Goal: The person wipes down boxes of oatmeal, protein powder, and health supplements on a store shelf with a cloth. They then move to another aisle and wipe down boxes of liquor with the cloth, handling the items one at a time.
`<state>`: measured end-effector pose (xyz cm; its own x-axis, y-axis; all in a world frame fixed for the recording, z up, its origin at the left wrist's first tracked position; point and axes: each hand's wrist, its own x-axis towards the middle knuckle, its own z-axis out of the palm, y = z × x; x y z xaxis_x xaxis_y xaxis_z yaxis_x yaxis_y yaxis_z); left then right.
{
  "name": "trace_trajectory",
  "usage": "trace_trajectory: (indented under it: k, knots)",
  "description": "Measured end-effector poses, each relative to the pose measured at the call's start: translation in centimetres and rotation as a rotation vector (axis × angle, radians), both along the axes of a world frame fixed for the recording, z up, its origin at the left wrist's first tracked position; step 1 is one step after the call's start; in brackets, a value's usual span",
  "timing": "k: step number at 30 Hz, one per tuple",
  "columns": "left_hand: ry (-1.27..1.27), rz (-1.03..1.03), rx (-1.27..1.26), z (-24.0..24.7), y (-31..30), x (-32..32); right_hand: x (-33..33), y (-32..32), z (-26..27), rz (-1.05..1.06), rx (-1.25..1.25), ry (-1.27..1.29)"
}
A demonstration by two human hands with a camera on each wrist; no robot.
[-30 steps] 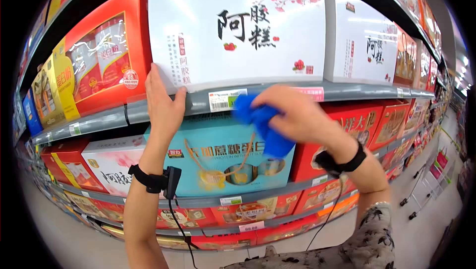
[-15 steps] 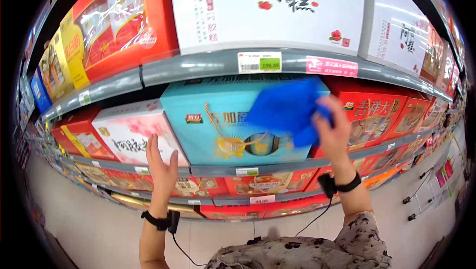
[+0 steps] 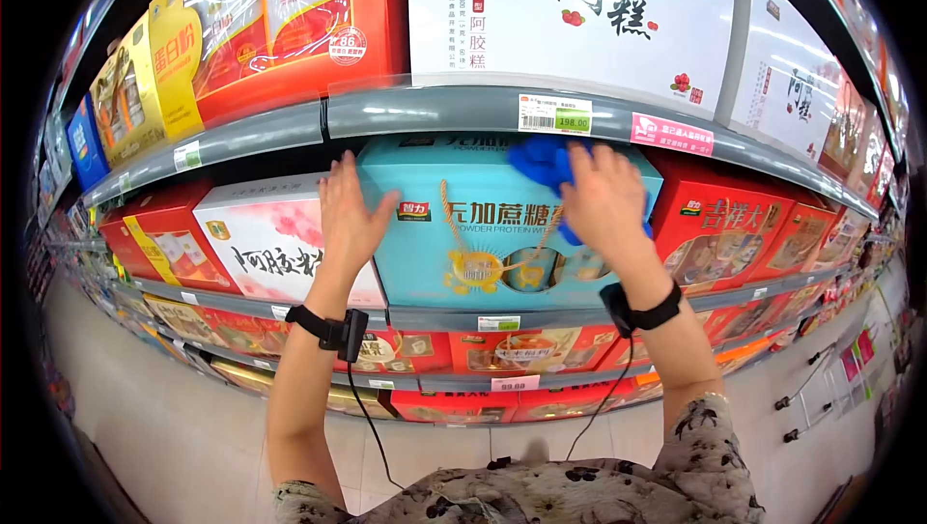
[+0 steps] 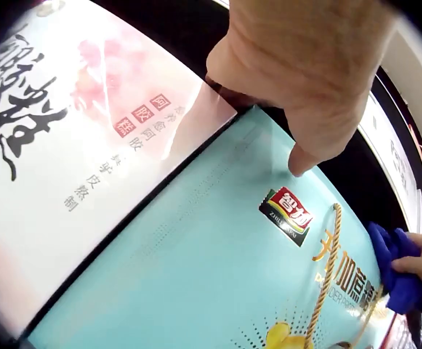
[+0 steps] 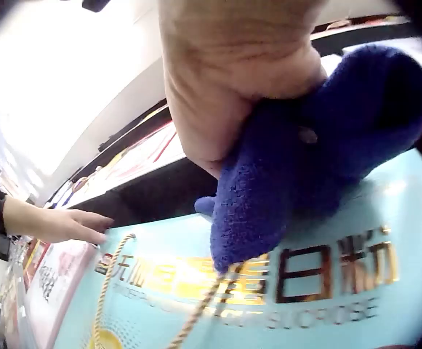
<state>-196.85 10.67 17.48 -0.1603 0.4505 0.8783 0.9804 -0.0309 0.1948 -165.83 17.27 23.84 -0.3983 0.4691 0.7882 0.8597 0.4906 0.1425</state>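
Note:
A teal gift box (image 3: 425, 263) with rope handles stands on the middle shelf. At its upper left corner is my left hand (image 3: 352, 215), thumb on the box and fingers reaching to its top edge beside the white-pink box (image 3: 275, 234). The left wrist view shows that hand (image 4: 305, 80) at the corner between both boxes. My right hand (image 3: 608, 205) holds a crumpled blue cloth (image 3: 543, 161) against the teal box's upper front. In the right wrist view the cloth (image 5: 269, 174) bunches under the hand (image 5: 232, 80), its fingertips hidden.
Above runs a grey shelf edge (image 3: 386, 114) with price labels, carrying white boxes (image 3: 579, 31) and a red box (image 3: 290, 31). Red boxes (image 3: 724, 225) stand right of the teal one. Lower shelves hold more boxes. A cart (image 3: 830, 379) stands at the right on the tiled floor.
The cloth has gone from the upper shelf's edge down to the teal box. My left hand has left the upper shelf, dropped, then risen to the teal box's corner. The view has shifted.

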Motion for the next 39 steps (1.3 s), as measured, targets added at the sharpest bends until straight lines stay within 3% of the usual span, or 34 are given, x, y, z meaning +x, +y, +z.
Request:
trace_trajectory:
  k: [5,8,11,12,13,17,19,20,25,29,31,32,34,39]
  knots:
    - [-0.088,-0.015,-0.062,0.6,0.1,0.6,-9.2,-0.8,0.3,0.157,0.034,-0.12]
    - [-0.056,-0.024,-0.019,0.5,0.0,0.3,-15.9,-2.1,0.7,0.359,-0.021,-0.098]
    - [-0.047,-0.001,-0.063,-0.3,0.7,-1.2,-21.8,-1.0,-0.1,0.539,0.226,0.081]
    - [-0.083,-0.036,-0.035,-0.1,0.4,-1.1,-21.7,-1.0,0.5,0.586,0.104,0.07]
    - [-0.077,-0.04,-0.037,0.3,0.4,-1.1,-21.5,-1.1,1.2,0.634,-0.02,0.057]
    - [-0.08,0.061,-0.154,0.2,-0.2,-1.3,-18.0,0.6,2.0,0.575,-0.052,0.136]
    - [0.041,0.051,-0.062,0.6,-0.7,-0.9,-14.4,1.1,2.5,0.462,-0.122,0.097]
    - [0.011,0.065,-0.11,0.7,-0.7,-1.0,-12.7,1.9,2.5,0.427,-0.285,0.105]
    - [0.01,0.047,-0.12,1.0,-0.9,-0.8,-3.1,3.3,3.3,0.025,-0.358,-0.03]
    - [-0.03,-0.002,-0.185,1.2,-1.1,-0.8,3.7,4.2,3.2,-0.206,-0.37,0.123]
    - [-0.026,-0.005,-0.168,1.0,-0.9,-1.0,6.4,4.5,0.7,-0.168,-0.121,0.28]
    - [-0.033,-0.016,-0.17,0.8,-0.8,-1.0,7.0,4.6,-1.0,-0.179,-0.12,0.273]
    - [-0.011,-0.033,-0.114,0.7,-0.7,-1.1,7.8,4.0,-5.0,0.09,0.203,0.467]
    - [-0.017,-0.036,-0.132,0.7,-0.8,-1.0,7.6,2.3,-15.5,0.143,0.135,0.451]
